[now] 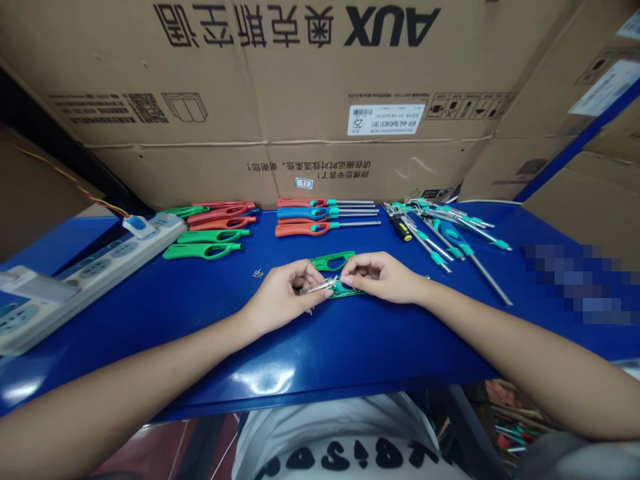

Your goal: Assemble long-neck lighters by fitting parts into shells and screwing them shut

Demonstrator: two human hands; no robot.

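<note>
The left hand (pixel 285 288) closes thumb against fingers on a slim, clear-and-metallic insert (pixel 316 287), held tilted just above the table; the right hand (pixel 383 277) has its thumb and fingertips drawn close together at the insert's right end, but whatever lies between them is hidden, so its closure cannot be confirmed. A teal-green lighter part (pixel 343 289) sits at the right fingertips, partly covered. The step in hand appears to be aligning or joining these small parts; the next move would call for a steady left hold and a fine right-hand adjustment, without straining any thin attachment. Just beyond the hands, a green handle shell (pixel 333 261) lies on the blue table (pixel 350 360), with small screws (pixel 257 273) to its left. Farther back are green handles (pixel 203 251) at left, tubed lighters (pixel 303 229) at centre, and metal tubes (pixel 487 277) with a black-and-yellow screwdriver (pixel 401 229) at right. A cardboard carton (pixel 295 120) stands behind.
</note>
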